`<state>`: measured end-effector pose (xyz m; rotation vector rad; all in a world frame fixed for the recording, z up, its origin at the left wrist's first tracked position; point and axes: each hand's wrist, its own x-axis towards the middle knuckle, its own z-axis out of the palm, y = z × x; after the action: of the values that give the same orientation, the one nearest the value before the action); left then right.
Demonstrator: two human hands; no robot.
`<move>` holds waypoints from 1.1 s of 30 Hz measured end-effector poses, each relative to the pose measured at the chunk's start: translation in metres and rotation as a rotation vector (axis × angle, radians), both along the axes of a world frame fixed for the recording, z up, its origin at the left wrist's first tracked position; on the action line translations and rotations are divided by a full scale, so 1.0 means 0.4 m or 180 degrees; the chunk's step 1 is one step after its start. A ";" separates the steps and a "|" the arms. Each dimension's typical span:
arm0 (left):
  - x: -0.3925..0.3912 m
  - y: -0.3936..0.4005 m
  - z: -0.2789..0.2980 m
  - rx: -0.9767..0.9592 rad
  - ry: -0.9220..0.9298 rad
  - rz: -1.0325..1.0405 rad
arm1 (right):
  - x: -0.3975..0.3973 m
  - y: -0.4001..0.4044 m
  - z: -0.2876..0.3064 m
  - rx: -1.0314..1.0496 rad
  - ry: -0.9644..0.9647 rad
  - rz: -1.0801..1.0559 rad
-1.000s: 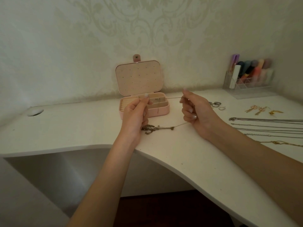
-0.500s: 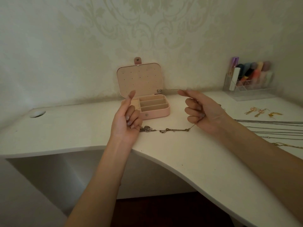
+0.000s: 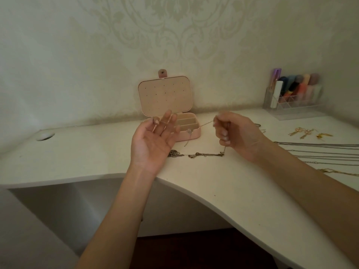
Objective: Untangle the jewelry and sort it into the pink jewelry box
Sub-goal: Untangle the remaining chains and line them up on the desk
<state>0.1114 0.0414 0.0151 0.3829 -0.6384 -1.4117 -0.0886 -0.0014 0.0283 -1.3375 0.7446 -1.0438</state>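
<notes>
Pink and open, the jewelry box stands at the far side of the white desk, lid propped up and its tray compartments bare as far as you can see. Your right hand has its fingers curled tight on a thin chain; one run slants left toward the box front, another drops to the tangled clump lying on the desk just near of the box. Your left hand is palm-up with fingers spread and blurred, and no firm grip shows there. You appear to be mid-untangle, with sorting not yet begun. Next, likely pin the clump with the left fingers and draw the chain out slowly. Straightened chains and gold earrings wait at the right.
</notes>
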 end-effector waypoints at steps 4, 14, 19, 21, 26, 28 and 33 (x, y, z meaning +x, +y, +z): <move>-0.008 0.004 0.007 0.0069 -0.0021 0.0014 | 0.008 0.008 -0.002 -0.0484 0.0594 -0.0190; -0.018 0.004 0.008 0.0127 0.0060 -0.0101 | 0.024 0.019 -0.035 -0.1836 0.2758 -0.0610; -0.042 0.005 0.009 0.0044 -0.0196 -0.0209 | 0.069 0.047 -0.040 -0.2269 0.2750 -0.0857; -0.048 0.006 0.007 0.0032 -0.0201 -0.0208 | 0.078 0.053 -0.041 -0.1987 0.2164 -0.0546; -0.046 0.002 0.006 0.0045 -0.0218 -0.0062 | 0.086 0.062 -0.040 -0.1586 0.1420 -0.0019; -0.048 0.004 0.007 0.0006 -0.0271 -0.0050 | 0.089 0.064 -0.040 -0.1447 0.1414 0.0003; -0.065 0.016 0.008 -0.0046 -0.0247 -0.0231 | 0.104 0.054 -0.056 -0.1429 0.1839 -0.0401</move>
<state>0.0853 0.0479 0.0181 0.4080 -0.7315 -1.4661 -0.0472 0.0202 0.0058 -2.0473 1.0689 -0.9599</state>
